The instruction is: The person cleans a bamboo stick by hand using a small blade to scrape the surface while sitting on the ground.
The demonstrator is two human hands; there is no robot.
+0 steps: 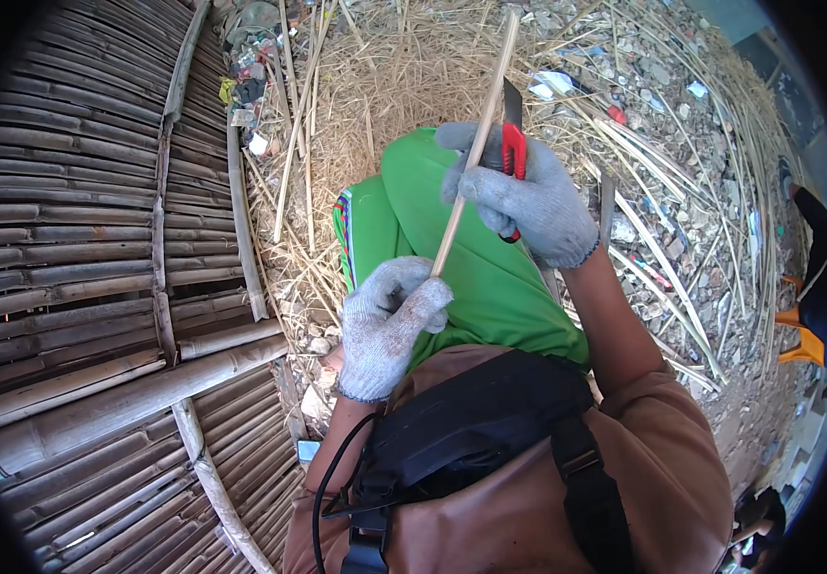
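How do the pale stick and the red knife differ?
- Size: the pale stick is long and slender; the red knife is much shorter.
- Colour: the stick is plain tan; the knife has a red and black handle and a dark blade.
- Hold: the stick spans both gloved hands, its lower end in the left hand; the knife is only in the right hand.

Shared: both are at the right hand's fingers.

left: bamboo slats [59,215] | ahead: straw [394,86] | right: rubble [638,72], strips [658,252] on it | over lap [490,297]: 1 stick [492,100], 1 cutter [516,153]
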